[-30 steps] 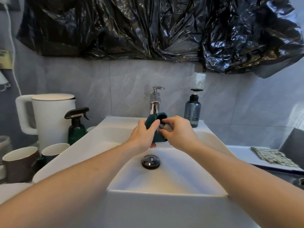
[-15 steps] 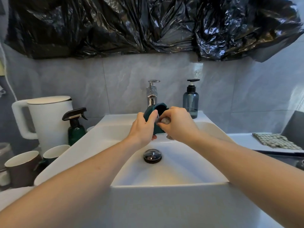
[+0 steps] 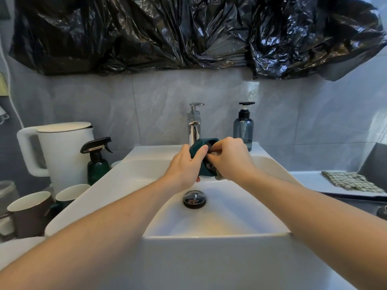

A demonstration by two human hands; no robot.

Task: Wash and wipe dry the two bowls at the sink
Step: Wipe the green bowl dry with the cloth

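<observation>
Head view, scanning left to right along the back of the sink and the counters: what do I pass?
White kettle → green spray bottle → chrome tap → blue-grey pump bottle → checked cloth. The dark green bowl, gripped in both hands just below the tap, is left out.

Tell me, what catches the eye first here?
Two hands meet over the white sink: the left hand grips a dark green bowl on its side under the chrome tap, and the right hand scrubs inside it. Crumpled black plastic sheeting hangs across the wall above.
</observation>
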